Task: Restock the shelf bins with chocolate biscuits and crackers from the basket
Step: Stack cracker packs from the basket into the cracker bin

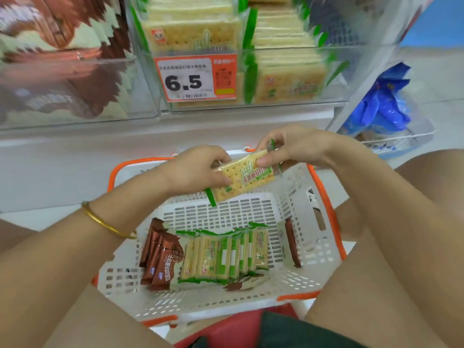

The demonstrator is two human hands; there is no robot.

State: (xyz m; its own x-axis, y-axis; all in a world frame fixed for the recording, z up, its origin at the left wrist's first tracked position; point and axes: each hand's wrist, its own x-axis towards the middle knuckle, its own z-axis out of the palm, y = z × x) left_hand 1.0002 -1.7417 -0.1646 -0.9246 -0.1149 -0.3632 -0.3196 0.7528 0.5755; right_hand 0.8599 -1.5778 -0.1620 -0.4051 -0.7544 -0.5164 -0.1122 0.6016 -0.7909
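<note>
Head cam: L grip [198, 169] & R grip [288, 146] pinch cracker pack [242, 178]; price tag [195, 77] reads 6.5.

Thin gold bangle [106, 223] on the left wrist, bare forearms, dark green garment [288, 332]

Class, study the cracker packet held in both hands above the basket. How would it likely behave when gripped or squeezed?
The cracker packet is probably stiff: it spans flat between the left hand and right hand without sagging. Its glossy film wrapper looks somewhat slippery. The thin crackers showing through would likely snap if squeezed hard.
</note>
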